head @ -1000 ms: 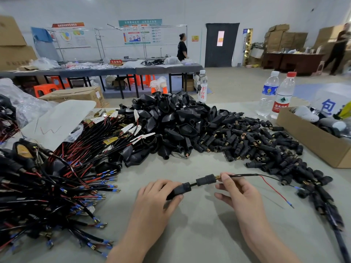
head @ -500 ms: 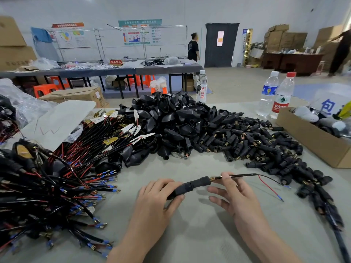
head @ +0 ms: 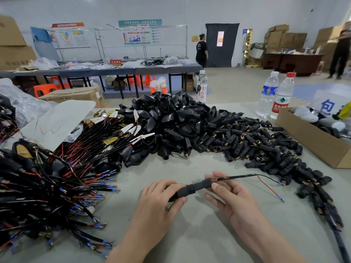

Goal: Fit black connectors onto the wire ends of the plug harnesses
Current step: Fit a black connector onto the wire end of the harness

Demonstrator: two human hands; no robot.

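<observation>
A clear bottle (head: 201,86) at the far edge of the near table (head: 190,234) is showing red vertical characters reading 京白开. The red-capped bottle (head: 281,99) to its right is carrying a label reading 农夫山, the rest curving out of sight. A small red sign (head: 115,62) on the far table (head: 95,72) is reading 不合格区, a white board (head: 330,103) behind the cardboard box (head: 307,137) at right is displaying a large blue 包, and the wall posters (head: 139,33) are appearing too small to read.

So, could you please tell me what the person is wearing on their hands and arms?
Nothing visible: the left hand and right hand are bare, without gloves, rings or a watch, and no sleeve reaches into the frame.
</observation>
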